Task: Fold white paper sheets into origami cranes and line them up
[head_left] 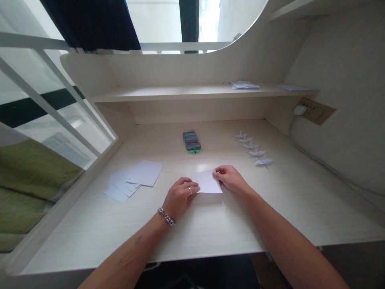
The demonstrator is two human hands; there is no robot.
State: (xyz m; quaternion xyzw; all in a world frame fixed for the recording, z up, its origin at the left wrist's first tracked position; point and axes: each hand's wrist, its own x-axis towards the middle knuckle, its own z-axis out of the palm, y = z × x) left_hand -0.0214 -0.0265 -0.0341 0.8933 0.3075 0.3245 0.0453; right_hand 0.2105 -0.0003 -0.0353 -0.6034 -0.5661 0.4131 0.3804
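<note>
A white sheet of paper (207,182) is held just over the desk between my two hands. My left hand (181,195), with a ring and a chain bracelet, grips its left edge, fingers on top. At the paper's right edge, my right hand (230,178) pinches the upper corner between thumb and fingers. To the left lies a loose spread of white paper sheets (147,172). Several small folded paper cranes (257,153) stand in a row at the right. The undersides of both hands are hidden.
Behind the paper lies a phone (192,141) with a blurred face and a green edge. Papers (244,85) rest on the shelf (168,94) above the desk (105,233). A grey cable (326,168) runs from a wall socket (319,111) along the right wall. White rails stand at the left.
</note>
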